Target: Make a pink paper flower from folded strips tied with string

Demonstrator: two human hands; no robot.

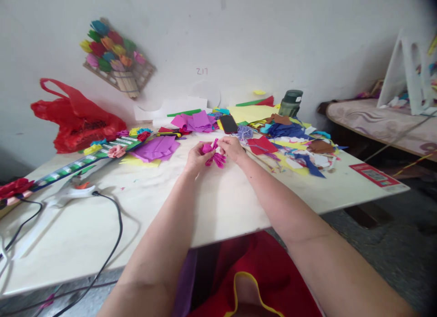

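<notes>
Left hand (196, 156) and right hand (232, 147) meet mid-table (218, 207), fingers of both curled closed on pink paper flower (213, 155), petals fanned below; purple paper sheets (157, 148) just left of hands; black phone (228, 124) and lilac yarn tuft (244, 132) just behind; heap of coloured scraps (297, 146) crowds right side; green bottle (291, 103) near wall; red plastic bag (77, 119) far left; glue gun (73, 191) with black cord (114, 235) front-left; bare tabletop between hands and near edge; red card (375, 175) at right corner.
</notes>
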